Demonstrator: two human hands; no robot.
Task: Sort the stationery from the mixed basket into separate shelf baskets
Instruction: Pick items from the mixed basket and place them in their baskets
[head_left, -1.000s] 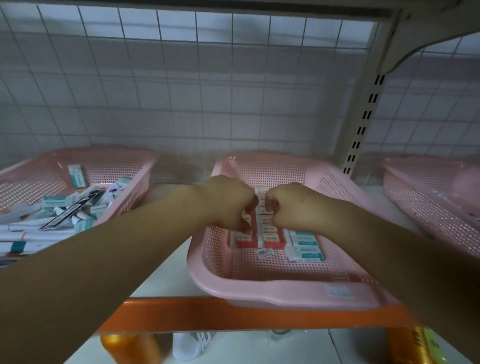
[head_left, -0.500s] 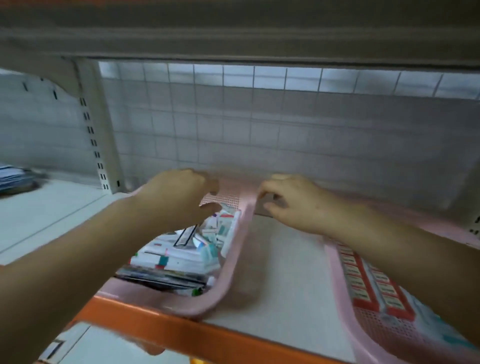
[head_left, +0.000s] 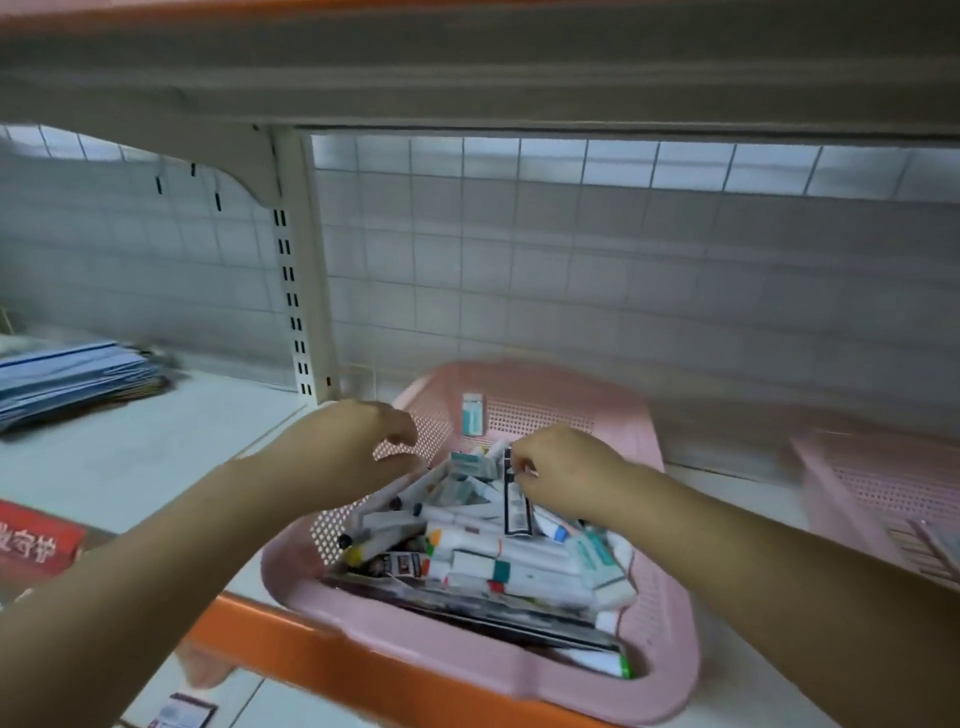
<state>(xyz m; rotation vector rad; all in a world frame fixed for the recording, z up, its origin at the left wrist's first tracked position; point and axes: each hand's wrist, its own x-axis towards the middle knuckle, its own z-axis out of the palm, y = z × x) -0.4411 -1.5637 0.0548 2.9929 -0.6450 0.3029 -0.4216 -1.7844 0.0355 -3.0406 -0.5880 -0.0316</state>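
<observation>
The mixed basket (head_left: 550, 382) is piled with stationery. The right hand (head_left: 563, 462) is curled, thumb and forefinger pinching the far end of a black-edged packet (head_left: 518, 512) that lies atop the pile. The packet's long axis runs from those fingers back toward the person. The left hand (head_left: 345, 452) hovers over the basket's left wall, fingers spread, holding nothing, and is the farther of the two. Judgement: a straight lift by the right hand should free the packet. A shelf basket (head_left: 878, 488) stands well to the right.

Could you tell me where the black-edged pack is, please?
Head view: the black-edged pack lies atop the mixed basket's pile, its far end pinched by the right hand.
</observation>
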